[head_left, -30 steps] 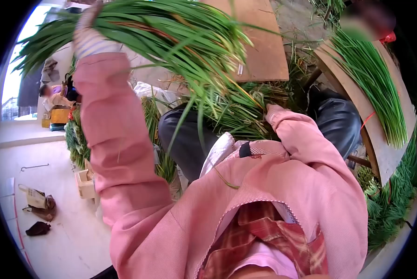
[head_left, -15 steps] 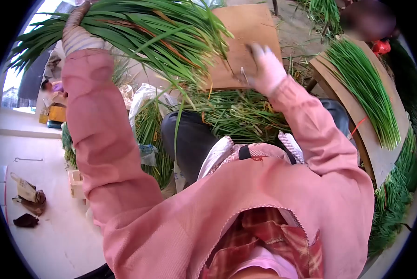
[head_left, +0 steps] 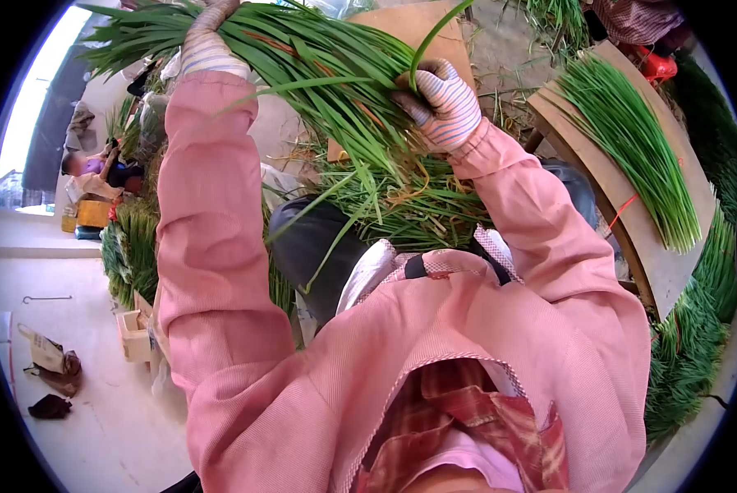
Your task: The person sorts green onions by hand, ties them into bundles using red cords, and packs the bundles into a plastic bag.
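Holding a Loose Bundle of Green Leaves with Both Hands

Grips the upper leafy part of the bundle of long green leaves point(head_left: 319, 70) with the left hand point(head_left: 212, 45), fingers wrapped around it, tips fanning out beyond. Closes the right hand point(head_left: 440, 103) at the opposite, stem end, fingers curled inward. Locate the bundle between the two hands, raised and slanting down toward the right hand. Note one single blade point(head_left: 430, 41) arching up from the right-hand fingers. Cannot tell how many stems lie inside the right-hand grip; hidden by the glove.

Progress, as judged from present condition: partly done. Gathered and roughly aligned: most blades in the held bundle. Left over: orange-brown strands point(head_left: 282, 51) among the green, and stray blades drooping below the span between the hands. Cannot see any tie around the held bundle.

Find loose leaves point(head_left: 417, 201) heaped just below the right hand, seemingly unsorted or discarded. For comparison, see to the right of the right hand a neater bundle point(head_left: 631, 156) laid straight on a board point(head_left: 672, 283), with a red strip point(head_left: 625, 209) beside it; judged further along than the held one. Note stacked greens point(head_left: 688, 345) farther right, beyond the board.
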### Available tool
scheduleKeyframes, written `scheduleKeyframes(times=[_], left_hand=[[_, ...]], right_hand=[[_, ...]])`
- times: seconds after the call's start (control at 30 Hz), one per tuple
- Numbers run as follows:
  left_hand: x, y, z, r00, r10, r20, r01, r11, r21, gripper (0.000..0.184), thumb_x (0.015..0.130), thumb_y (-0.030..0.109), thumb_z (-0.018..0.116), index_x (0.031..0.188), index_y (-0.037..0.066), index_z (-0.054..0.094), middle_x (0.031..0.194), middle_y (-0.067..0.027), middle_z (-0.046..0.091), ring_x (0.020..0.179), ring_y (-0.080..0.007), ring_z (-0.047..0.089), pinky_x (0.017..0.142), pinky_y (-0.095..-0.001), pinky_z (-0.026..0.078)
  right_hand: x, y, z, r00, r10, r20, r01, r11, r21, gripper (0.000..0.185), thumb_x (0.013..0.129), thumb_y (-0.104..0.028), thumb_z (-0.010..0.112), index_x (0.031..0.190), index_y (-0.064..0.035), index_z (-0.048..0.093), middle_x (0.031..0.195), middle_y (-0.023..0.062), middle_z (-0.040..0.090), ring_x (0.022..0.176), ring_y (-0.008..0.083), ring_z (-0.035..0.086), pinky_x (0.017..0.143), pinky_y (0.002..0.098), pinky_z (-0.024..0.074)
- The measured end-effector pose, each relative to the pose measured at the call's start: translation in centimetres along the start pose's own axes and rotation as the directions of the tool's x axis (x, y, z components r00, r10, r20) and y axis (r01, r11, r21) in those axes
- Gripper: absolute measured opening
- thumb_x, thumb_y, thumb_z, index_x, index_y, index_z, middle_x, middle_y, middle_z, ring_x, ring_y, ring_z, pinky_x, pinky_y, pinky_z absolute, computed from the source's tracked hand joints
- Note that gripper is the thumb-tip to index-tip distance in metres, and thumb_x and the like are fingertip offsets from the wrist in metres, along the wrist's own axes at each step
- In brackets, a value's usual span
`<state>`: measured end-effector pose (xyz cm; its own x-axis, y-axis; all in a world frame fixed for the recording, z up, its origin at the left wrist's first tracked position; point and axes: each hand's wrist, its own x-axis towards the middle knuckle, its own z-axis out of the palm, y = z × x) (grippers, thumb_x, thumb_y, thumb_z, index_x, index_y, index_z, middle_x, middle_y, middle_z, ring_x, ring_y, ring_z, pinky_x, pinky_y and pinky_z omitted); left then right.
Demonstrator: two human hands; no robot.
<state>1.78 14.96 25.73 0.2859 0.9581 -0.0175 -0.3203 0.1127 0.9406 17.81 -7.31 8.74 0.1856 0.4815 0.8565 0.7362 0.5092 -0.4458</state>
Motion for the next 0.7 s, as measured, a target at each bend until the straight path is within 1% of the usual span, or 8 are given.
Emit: scheduleKeyframes(times=[0.17,0.3,0.4,0.43,0.47,0.57,0.63,0.7], left_hand=[[-2.7,-0.9,3.6,0.999,0.044,0.005,-0.044,0.999,0.017,0.022,0.068,0.013,0.057,0.088,0.004,0.057,0.076,-0.0073,0.057,0.069,-0.0215,0.056,0.062,-0.0317,0.046],[-4.9,-1.1,5.4,0.978,0.14,0.154,-0.136,0.99,-0.033,0.021,0.068,0.014,0.056,0.087,0.004,0.057,0.077,-0.0082,0.058,0.071,-0.0225,0.056,0.063,-0.0331,0.047],[-5.1,-0.7,5.8,0.968,0.161,0.192,-0.151,0.986,-0.066,0.021,0.069,0.014,0.055,0.086,0.004,0.057,0.078,-0.0087,0.058,0.071,-0.0229,0.056,0.064,-0.0336,0.047],[-5.2,-0.6,5.8,0.964,0.17,0.203,-0.158,0.985,-0.074,0.021,0.069,0.014,0.055,0.086,0.003,0.057,0.078,-0.0089,0.058,0.071,-0.0231,0.056,0.064,-0.0338,0.047],[-5.3,-0.5,5.9,0.961,0.175,0.213,-0.161,0.984,-0.083,0.021,0.069,0.014,0.055,0.086,0.003,0.057,0.078,-0.0091,0.058,0.071,-0.0232,0.056,0.064,-0.034,0.047],[-5.6,-0.2,5.8,0.954,0.192,0.23,-0.174,0.98,-0.096,0.02,0.069,0.015,0.054,0.086,0.003,0.057,0.079,-0.0096,0.058,0.072,-0.0237,0.056,0.065,-0.0345,0.047],[-5.7,-0.1,5.9,0.95,0.201,0.24,-0.18,0.978,-0.11,0.02,0.069,0.015,0.054,0.086,0.003,0.057,0.079,-0.0099,0.058,0.072,-0.024,0.056,0.065,-0.0349,0.047],[-5.6,-0.1,5.8,0.948,0.203,0.246,-0.179,0.977,-0.119,0.02,0.069,0.015,0.054,0.085,0.003,0.057,0.08,-0.0103,0.058,0.073,-0.0243,0.056,0.066,-0.0353,0.047]], right_hand=[[-0.9,-0.7,-0.5,0.983,-0.095,0.155,0.099,0.995,-0.019,0.017,0.07,-0.001,0.06,0.085,-0.0018,0.052,0.072,0.0126,0.053,0.062,0.0278,0.054,0.054,0.0306,0.0442],[-6.2,-0.8,1.6,0.881,0.134,0.454,-0.065,0.984,-0.166,0.019,0.073,-0.008,0.055,0.087,-0.0045,0.042,0.058,0.0154,0.05,0.053,0.0349,0.05,0.045,0.04,0.0406],[-15.5,1.7,2.0,0.464,0.381,0.8,-0.239,0.923,-0.302,0.041,0.075,-0.009,0.046,0.114,-0.0009,0.034,0.065,0.0166,0.053,0.058,0.0326,0.054,0.049,0.04,0.0429],[-17.3,1.6,1.2,0.12,0.461,0.879,-0.261,0.869,-0.42,0.047,0.077,-0.014,0.043,0.121,-0.0025,0.032,0.084,0.019,0.057,0.079,0.0306,0.057,0.066,0.0394,0.0451],[-18.4,2.1,1.5,0.126,0.451,0.884,-0.258,0.875,-0.41,0.047,0.077,-0.014,0.043,0.121,-0.0025,0.032,0.084,0.019,0.057,0.079,0.0306,0.057,0.066,0.0394,0.0451],[-14.4,0.2,-0.1,-0.272,0.592,0.759,-0.129,0.759,-0.638,0.05,0.074,-0.033,0.051,0.114,-0.0033,0.042,0.105,0.0182,0.052,0.095,0.0301,0.051,0.08,0.0377,0.0413],[-11.0,-0.2,-1.2,-0.121,0.597,0.793,-0.222,0.762,-0.608,0.064,0.065,-0.039,0.064,0.113,-0.0024,0.042,0.105,0.0218,0.05,0.097,0.0341,0.049,0.081,0.0374,0.0407],[-9.6,-0.9,-1.2,0.551,0.539,0.637,-0.497,0.825,-0.268,0.075,0.058,-0.03,0.073,0.117,-0.0011,0.037,0.113,0.0218,0.043,0.106,0.033,0.042,0.084,0.0375,0.0394]])
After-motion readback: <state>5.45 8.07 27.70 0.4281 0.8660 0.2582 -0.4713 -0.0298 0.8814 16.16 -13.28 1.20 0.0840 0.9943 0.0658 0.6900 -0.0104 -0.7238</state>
